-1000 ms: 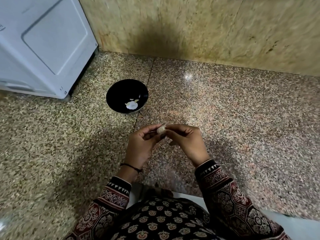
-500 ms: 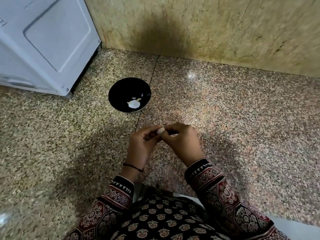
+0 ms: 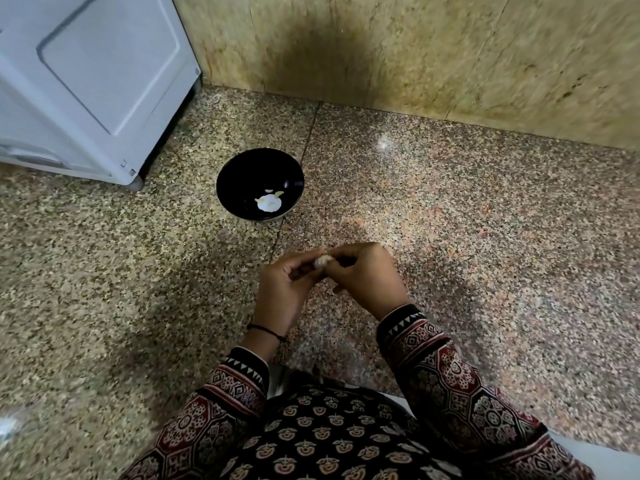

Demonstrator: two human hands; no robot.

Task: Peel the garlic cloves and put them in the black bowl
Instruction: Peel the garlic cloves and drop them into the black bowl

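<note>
Both hands meet over the speckled floor (image 3: pixel 485 237), left hand (image 3: pixel 284 289) and right hand (image 3: pixel 367 278) pinching one garlic clove (image 3: pixel 322 261) between them, the black bowl (image 3: pixel 239 181) with pale pieces just beyond, beside a white appliance (image 3: pixel 90 81).

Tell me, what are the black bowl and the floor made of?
The black bowl looks like glossy ceramic or plastic; its inside glints. The floor looks like polished speckled stone: it mirrors a light spot and shows a joint line.
</note>
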